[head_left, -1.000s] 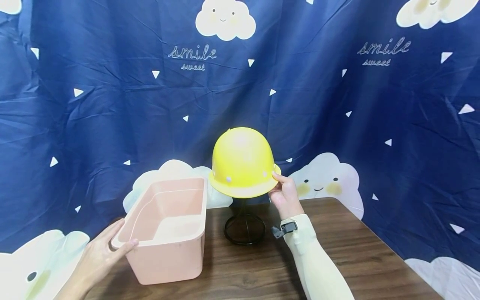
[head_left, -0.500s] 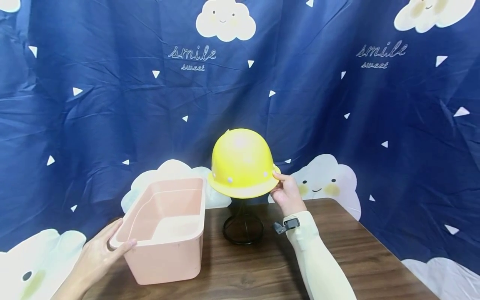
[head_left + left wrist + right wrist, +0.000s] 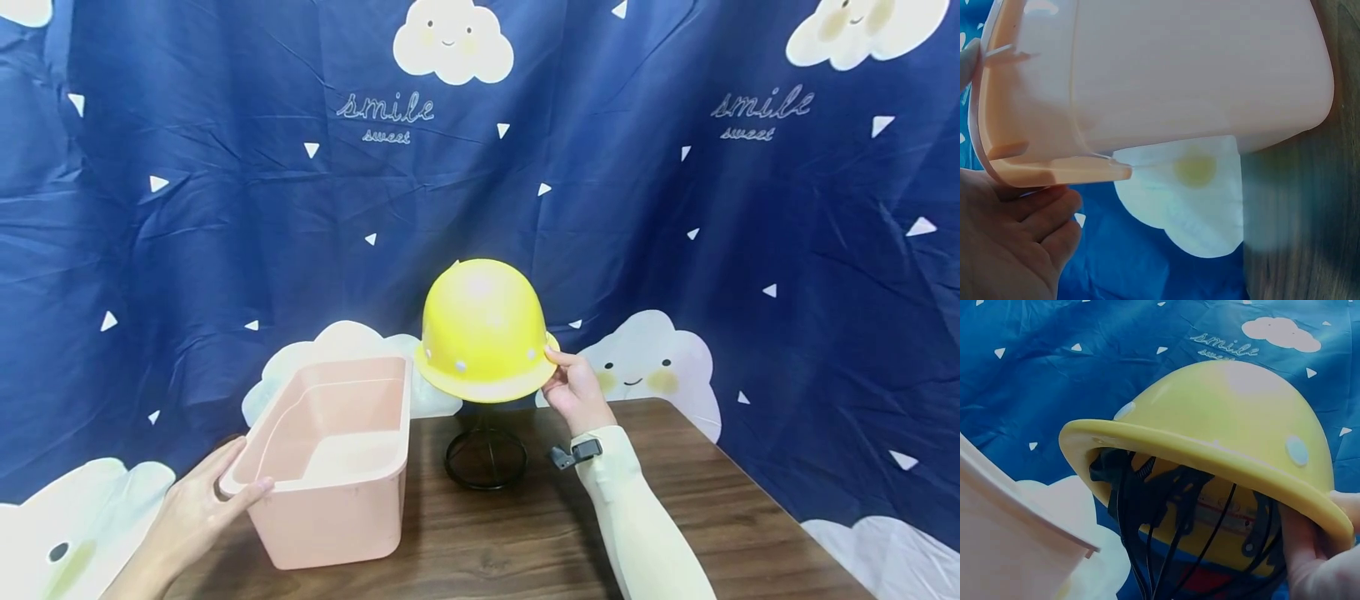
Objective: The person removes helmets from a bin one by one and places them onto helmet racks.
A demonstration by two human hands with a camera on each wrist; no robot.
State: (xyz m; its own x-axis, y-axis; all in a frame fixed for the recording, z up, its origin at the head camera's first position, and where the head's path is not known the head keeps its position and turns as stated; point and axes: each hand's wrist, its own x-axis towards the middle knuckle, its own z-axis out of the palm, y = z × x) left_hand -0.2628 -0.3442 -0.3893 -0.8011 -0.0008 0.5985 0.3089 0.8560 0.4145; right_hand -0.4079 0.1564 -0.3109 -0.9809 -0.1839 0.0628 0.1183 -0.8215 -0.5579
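Note:
A yellow hard hat (image 3: 483, 325) sits, brim down, over a black wire stand (image 3: 486, 458) in the head view. My right hand (image 3: 577, 392) pinches the brim at its right side, thumb on the outside and fingers underneath. In the right wrist view, thin black wires rise into the hat (image 3: 1229, 419), where dark straps line the inside. My left hand (image 3: 191, 504) grips the near-left corner of a pink plastic bin (image 3: 330, 525). The left wrist view shows the fingers (image 3: 1047, 219) curled beneath the bin's rim (image 3: 1054, 174), with the thumb at the left edge.
The bin stands left of the wire stand on a dark wooden table (image 3: 675, 500). Behind the table hangs a blue curtain (image 3: 637, 208) printed with clouds and triangles. A small black device (image 3: 576, 452) is strapped to my right wrist.
The hard hat has come down very slightly over the stand, with my right hand still holding its brim. My left hand and the bin have barely moved.

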